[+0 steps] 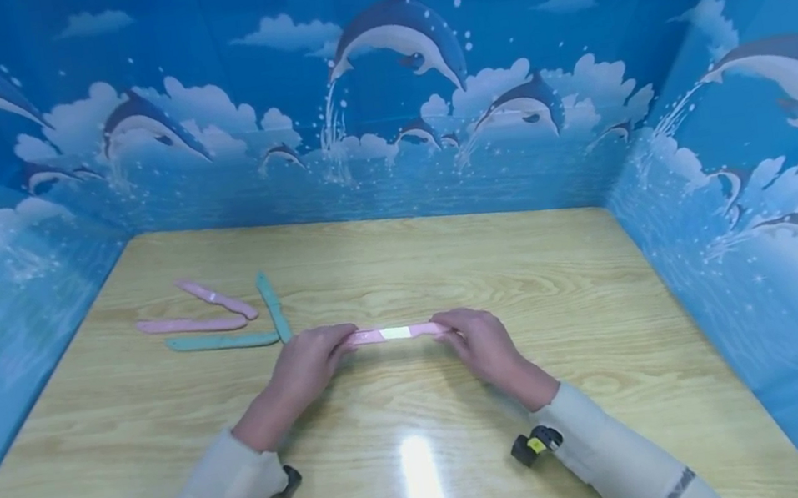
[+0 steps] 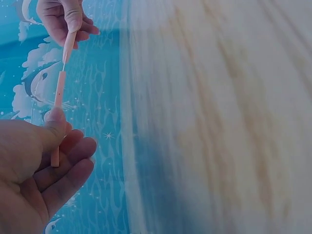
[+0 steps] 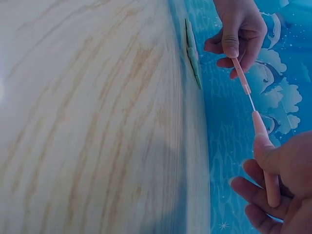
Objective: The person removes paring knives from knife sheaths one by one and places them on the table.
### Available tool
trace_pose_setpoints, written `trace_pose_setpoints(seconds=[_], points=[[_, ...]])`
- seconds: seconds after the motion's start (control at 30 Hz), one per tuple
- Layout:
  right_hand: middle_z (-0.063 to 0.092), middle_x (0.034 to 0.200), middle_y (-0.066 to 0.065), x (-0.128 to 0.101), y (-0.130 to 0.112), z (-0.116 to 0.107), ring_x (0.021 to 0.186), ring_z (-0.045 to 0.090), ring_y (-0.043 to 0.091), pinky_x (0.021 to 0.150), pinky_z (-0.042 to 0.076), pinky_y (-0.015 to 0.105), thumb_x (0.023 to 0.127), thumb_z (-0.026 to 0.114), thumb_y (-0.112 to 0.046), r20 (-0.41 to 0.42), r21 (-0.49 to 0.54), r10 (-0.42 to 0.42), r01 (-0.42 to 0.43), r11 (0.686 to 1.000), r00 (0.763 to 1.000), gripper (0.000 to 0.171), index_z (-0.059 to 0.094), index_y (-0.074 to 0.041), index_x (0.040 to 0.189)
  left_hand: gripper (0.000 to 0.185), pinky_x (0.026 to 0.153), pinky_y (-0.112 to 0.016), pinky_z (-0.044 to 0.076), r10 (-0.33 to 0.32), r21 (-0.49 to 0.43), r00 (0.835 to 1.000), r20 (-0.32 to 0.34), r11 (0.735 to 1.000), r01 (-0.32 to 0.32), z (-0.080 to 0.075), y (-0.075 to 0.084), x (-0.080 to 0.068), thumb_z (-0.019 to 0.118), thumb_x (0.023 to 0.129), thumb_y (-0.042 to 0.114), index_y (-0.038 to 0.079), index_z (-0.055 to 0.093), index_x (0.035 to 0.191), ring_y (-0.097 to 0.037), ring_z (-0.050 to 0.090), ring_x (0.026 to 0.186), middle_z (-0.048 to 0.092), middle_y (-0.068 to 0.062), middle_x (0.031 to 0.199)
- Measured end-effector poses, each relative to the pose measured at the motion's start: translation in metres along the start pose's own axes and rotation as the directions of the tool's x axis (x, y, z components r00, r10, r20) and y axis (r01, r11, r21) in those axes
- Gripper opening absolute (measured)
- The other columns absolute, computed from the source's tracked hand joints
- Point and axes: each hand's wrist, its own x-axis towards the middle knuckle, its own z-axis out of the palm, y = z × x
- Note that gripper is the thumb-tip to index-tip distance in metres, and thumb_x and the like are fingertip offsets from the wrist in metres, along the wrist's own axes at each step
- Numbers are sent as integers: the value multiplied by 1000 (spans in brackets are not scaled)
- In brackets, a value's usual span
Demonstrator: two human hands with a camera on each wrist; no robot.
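Observation:
A pink paring knife with a matching sheath is held level above the table. My left hand (image 1: 313,359) pinches the pink sheath (image 2: 60,90) between thumb and fingers. Opposite it, my right hand (image 1: 482,343) grips the pink knife handle (image 3: 260,124), whose rounded end lies against the fingers. Between the two pink parts, a bright stretch of blade (image 1: 395,333) shows, its tip hidden inside the sheath. In the right wrist view the blade (image 3: 251,101) appears edge-on as a thin line.
Left of my hands on the wooden table (image 1: 587,300) lie two pink knives (image 1: 189,324) and two green knives (image 1: 222,340), close together. A blue dolphin-print cloth (image 1: 374,176) walls the back and sides. Light glares off the table (image 1: 425,489) near the front.

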Motion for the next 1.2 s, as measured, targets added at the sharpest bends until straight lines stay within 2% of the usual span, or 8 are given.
trace_pose_setpoints(seconds=[0.33, 0.53, 0.77, 1.0, 1.2], points=[[74, 97, 8, -1, 2, -1, 82, 70, 22, 71, 58, 37, 83, 75, -14, -2, 23, -11, 11, 1000, 1000, 21, 74, -7, 103, 23, 85, -42, 57, -33, -6, 999, 13, 999, 33, -1, 1, 1, 68, 91, 11, 6, 69, 114, -30, 69, 99, 71, -14, 110], [74, 100, 10, -1, 3, -1, 87, 70, 26, 79, 57, 44, 83, 75, -13, -26, 5, -10, 11, 1000, 1000, 23, 73, -5, 105, 25, 86, -42, 56, -27, -9, 999, 31, 1000, 27, -2, 1, 2, 68, 91, 9, 5, 69, 115, -30, 68, 101, 70, -13, 111], [74, 92, 5, -2, 3, 0, 76, 69, 17, 69, 57, 34, 84, 75, -14, 9, 19, 21, -21, 1000, 1000, 16, 74, -10, 99, 24, 87, -42, 56, -42, -10, 999, 17, 999, 42, -2, 2, 1, 68, 91, 11, 5, 69, 114, -30, 68, 101, 70, -14, 112], [73, 101, 10, -3, 5, -2, 90, 70, 27, 83, 57, 43, 83, 75, -11, -26, 9, 8, -8, 1000, 1000, 21, 73, -5, 104, 25, 87, -42, 56, -30, 1, 999, 19, 1000, 30, -2, 0, 0, 68, 91, 13, 5, 68, 115, -30, 68, 101, 70, -14, 112], [73, 100, 10, -4, 7, -2, 90, 70, 26, 82, 57, 42, 83, 75, -11, -21, -2, 31, -31, 1000, 999, 21, 73, -6, 103, 26, 89, -42, 55, -29, 5, 999, 16, 1000, 29, -2, -1, -1, 67, 92, 13, 4, 68, 116, -30, 68, 102, 70, -14, 112]])
